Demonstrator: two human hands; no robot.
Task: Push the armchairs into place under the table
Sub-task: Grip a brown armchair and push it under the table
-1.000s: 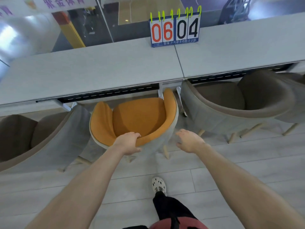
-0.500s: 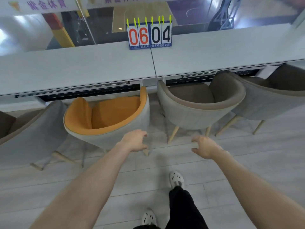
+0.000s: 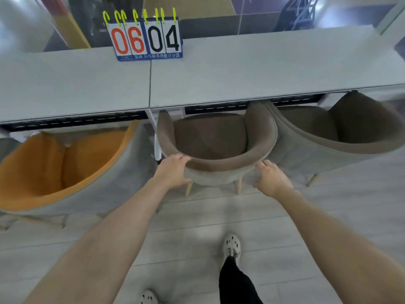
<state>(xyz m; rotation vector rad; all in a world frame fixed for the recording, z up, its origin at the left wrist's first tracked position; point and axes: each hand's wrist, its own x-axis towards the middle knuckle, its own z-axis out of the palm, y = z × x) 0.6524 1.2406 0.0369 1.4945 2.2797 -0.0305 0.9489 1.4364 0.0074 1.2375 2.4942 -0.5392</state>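
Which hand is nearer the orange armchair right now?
Left. The left hand grips the back rim of the brown armchair, on the side next to the orange armchair; the right hand is at the rim's opposite side, farther away.

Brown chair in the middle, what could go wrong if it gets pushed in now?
The brown armchair has its left arm right beside the white table leg, so a push might bump it. Its right side looks pressed against the next armchair, so the two could rub or jam.
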